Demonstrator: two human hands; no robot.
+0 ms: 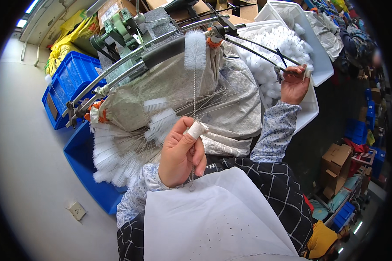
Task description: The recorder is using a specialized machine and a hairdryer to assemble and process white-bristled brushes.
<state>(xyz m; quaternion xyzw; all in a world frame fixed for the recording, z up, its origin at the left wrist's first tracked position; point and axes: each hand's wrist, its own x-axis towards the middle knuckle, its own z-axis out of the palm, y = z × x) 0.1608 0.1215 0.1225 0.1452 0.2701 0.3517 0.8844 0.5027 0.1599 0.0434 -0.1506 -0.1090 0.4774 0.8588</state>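
Note:
My left hand is closed around the twisted wire handle of a bottle brush, with white tape wrapped round its thumb. The brush stands upright, white bristle head at the top, wire loop below my fingers. Off to the right, my right hand has its fingers curled at the end of a black rod lever, which runs back to the metal frame. Tape covers one of its fingertips too. Left of my left hand, several finished-looking brushes lie in a pile, their wires pointing across a grey cloth sack.
A white bin of white bristle pieces stands beneath my right hand. Blue crates sit at the left by the wall. Beyond the metal frame is a green machine. Cardboard boxes stand at the right.

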